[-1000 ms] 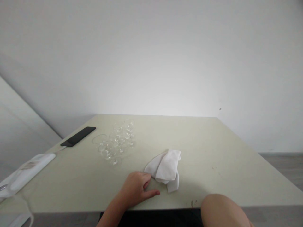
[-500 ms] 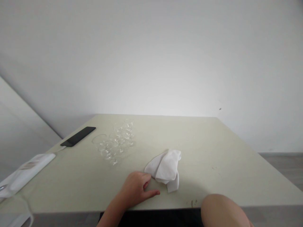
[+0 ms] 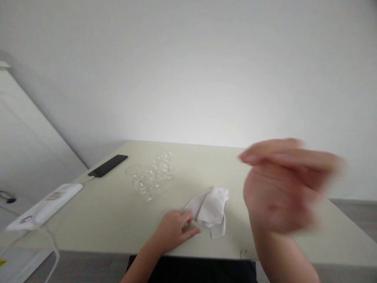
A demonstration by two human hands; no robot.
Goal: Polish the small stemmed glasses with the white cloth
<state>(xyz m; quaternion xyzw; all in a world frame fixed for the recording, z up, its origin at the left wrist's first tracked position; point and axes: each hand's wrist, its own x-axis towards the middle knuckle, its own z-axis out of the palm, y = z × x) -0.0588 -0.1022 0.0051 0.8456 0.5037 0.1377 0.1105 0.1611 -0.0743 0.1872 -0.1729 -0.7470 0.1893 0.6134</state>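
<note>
My left hand (image 3: 176,231) rests on the table near its front edge, fingers loosely bent and thumb held apart. Its fingertips lie against the left corner of a crumpled white cloth (image 3: 212,207); I see no grip on it. Raised high in front of the right side, my right hand (image 3: 282,188) is blurred by motion. Its palm shows bare, with the fingers loosely bent above it and nothing visible in them. Several clear stemmed glasses (image 3: 153,173) stand close together left of the cloth, their outlines hard to separate.
A black phone (image 3: 108,165) lies at the table's left edge, joined to a white cable. Nearer sits a white power strip (image 3: 47,206) with its cord hanging over the edge. Behind the pale table (image 3: 203,165) rises a white wall (image 3: 188,78). A white cabinet (image 3: 29,129) stands at left.
My right hand has come up into view on the right, where only a bare part of the arm showed before. The view has shifted slightly left. My left hand and the cloth stay put.
</note>
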